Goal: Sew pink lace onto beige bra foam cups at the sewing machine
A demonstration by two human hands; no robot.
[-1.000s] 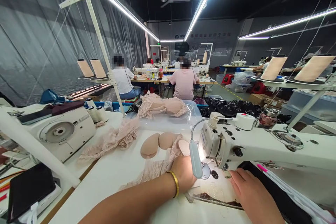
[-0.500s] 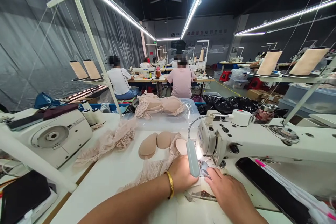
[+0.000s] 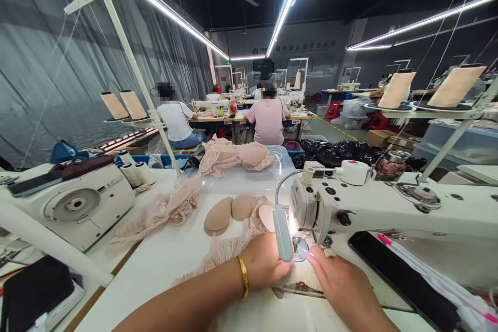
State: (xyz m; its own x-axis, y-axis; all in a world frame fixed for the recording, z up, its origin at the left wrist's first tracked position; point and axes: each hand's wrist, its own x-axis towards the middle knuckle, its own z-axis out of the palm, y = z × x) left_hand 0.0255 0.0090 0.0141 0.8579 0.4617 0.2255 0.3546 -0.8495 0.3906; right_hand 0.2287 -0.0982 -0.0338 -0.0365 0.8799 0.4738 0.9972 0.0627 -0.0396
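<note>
My left hand [image 3: 266,259], a gold bangle at its wrist, is curled beside the needle area of a white sewing machine [image 3: 361,207]. Beige lace fabric [image 3: 225,257] with a pale cup [image 3: 266,217] runs behind and under this hand, which appears to grip it. A grey lamp head [image 3: 284,233] covers some of its fingers. Just right of the shiny needle plate [image 3: 301,249], my right hand [image 3: 340,280] pinches something small and whitish, too small to name. Several loose beige cups [image 3: 218,216] lie on the white table behind my left hand.
A clear plastic bin [image 3: 280,161] holding beige bras [image 3: 237,155] stands beyond the table. To the right lie a black phone [image 3: 400,275] and a pink-tipped pen [image 3: 384,239]. Another machine [image 3: 81,207] is at left. Two seated people work ahead.
My right hand has drawn slightly right, away from my left, uncovering more of the needle plate. A small whitish bit now shows at its fingertips. The view has shifted slightly.
</note>
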